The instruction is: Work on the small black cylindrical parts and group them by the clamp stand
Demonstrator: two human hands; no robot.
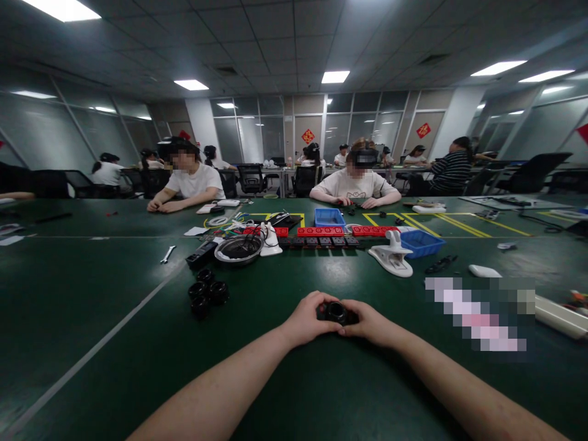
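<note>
A round black part with a hollow centre (pixel 337 312) is held low over the green table, its opening turned up toward me. From the left, my left hand (pixel 310 317) curls its fingers and thumb around it. My right hand (pixel 366 323) closes on it from the other side, with thumb and forefinger at its rim. Both thumbs come close together at its near edge. What the part is exactly I cannot tell, as my fingers cover its sides. Several similar black rings (pixel 206 293) stand in a cluster to the left.
A wrench (pixel 168 255) lies at left, near a metal bowl (pixel 239 250) of dark bits. Red power strips (pixel 320 231), blue trays (pixel 421 243) and a white clamp base (pixel 391 257) are ahead. Two people (pixel 353 184) sit across the table (pixel 114 392). A pixelated patch covers the right side.
</note>
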